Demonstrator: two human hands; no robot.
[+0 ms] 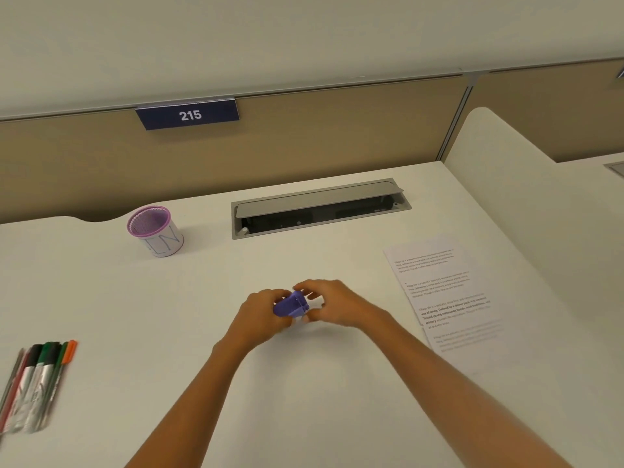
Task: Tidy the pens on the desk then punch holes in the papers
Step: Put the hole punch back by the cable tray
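Both hands meet over the middle of the white table. Left hand wraps a small purple hole punch from the left side, fingers curled closed around its body. Right hand comes in from the right; its fingers arch over the top of the punch and the thumb sits low by its near end, so the hand is partly closed on it too. The punch looks tilted and raised a little off the table, though the view is blurred here and contact with the surface cannot be settled.

Papers: printed sheets lying flat on the right side of the table, overlapping, well apart from the punch. The right forearm crosses the lowest sheet's near corner.

Pens: a row of markers and thinner pens lying side by side at the table's left edge, caps pointing away from the person; black, green and orange caps visible.

Pen cup: purple mesh with a white paper wrap, upright at the back left of the table, nothing visible inside it.

Cable tray: grey, set into the table at the back, lid propped open.

Blue number plate reading 215 hangs on the divider behind.
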